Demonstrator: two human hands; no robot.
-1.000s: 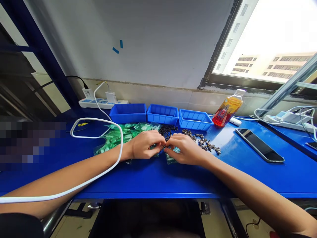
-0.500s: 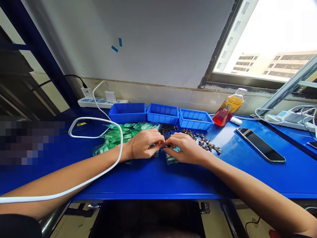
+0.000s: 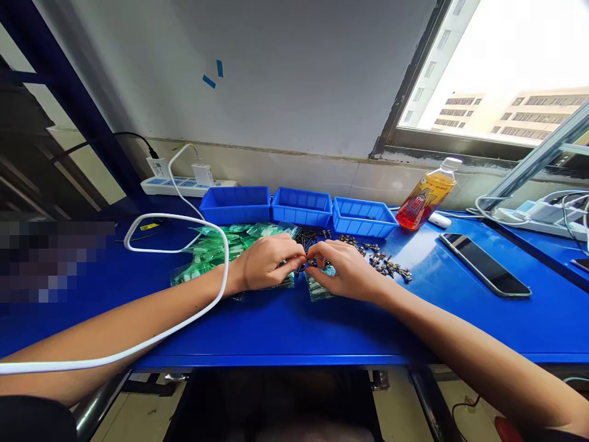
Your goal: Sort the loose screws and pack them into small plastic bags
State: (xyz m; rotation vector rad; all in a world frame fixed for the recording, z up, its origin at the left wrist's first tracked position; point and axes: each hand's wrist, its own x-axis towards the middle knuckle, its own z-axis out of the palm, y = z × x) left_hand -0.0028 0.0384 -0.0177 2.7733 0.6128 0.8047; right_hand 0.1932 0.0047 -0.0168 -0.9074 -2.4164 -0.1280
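I've got the left hand (image 3: 271, 261) and right hand (image 3: 345, 269) nearly fingertip to fingertip by the screws (image 3: 313, 237), can't tell if either's gripping one, with bins (image 3: 301, 215) boxing in the back and bags (image 3: 207, 250) crowding the left, but bare worktop (image 3: 285, 328) runs out to the front edge (image 3: 276, 361).

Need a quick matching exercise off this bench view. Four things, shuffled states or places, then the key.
1. Green packets
2. Metal screws
3. Smartphone
4. Drink bottle

A. Strewn loose beyond the right hand
B. Red and yellow, white-capped
C. Heaped by the left hand
D. Lying flat, screen dark

Pairs: 1-C, 2-A, 3-D, 4-B
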